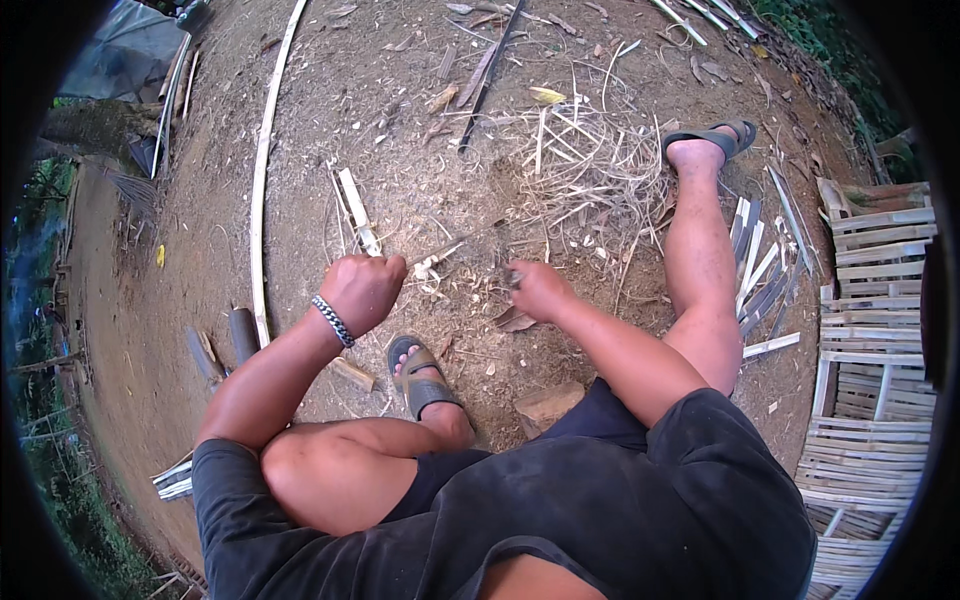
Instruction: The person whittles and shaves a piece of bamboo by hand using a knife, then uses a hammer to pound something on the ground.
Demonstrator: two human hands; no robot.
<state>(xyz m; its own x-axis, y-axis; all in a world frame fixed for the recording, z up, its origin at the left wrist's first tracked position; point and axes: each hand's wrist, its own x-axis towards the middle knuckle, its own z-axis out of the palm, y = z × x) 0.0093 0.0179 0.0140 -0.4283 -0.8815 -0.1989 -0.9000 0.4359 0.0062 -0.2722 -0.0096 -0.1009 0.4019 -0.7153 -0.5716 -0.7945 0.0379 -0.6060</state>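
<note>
My left hand [365, 287], with a metal chain bracelet at its wrist, is closed in a fist above the ground. A thin brownish strip [470, 236] appears to run from this fist toward the upper right; its held end is hidden by my fingers. My right hand [542, 291] is also closed, to the right of the left and apart from it. A short dark piece [514, 277] shows at its fingers, too small to name. Pale split bamboo pieces [360, 212] lie on the ground just beyond my left hand, with light chips [430, 268] between both hands.
A heap of curly shavings [595, 175] lies ahead near my outstretched right foot [698, 150]. One long pale strip [262, 170] stretches along the left, and a dark rod [492, 75] lies ahead. Slatted bamboo panels [865, 440] stand at right. My left foot [425, 378] rests below the hands.
</note>
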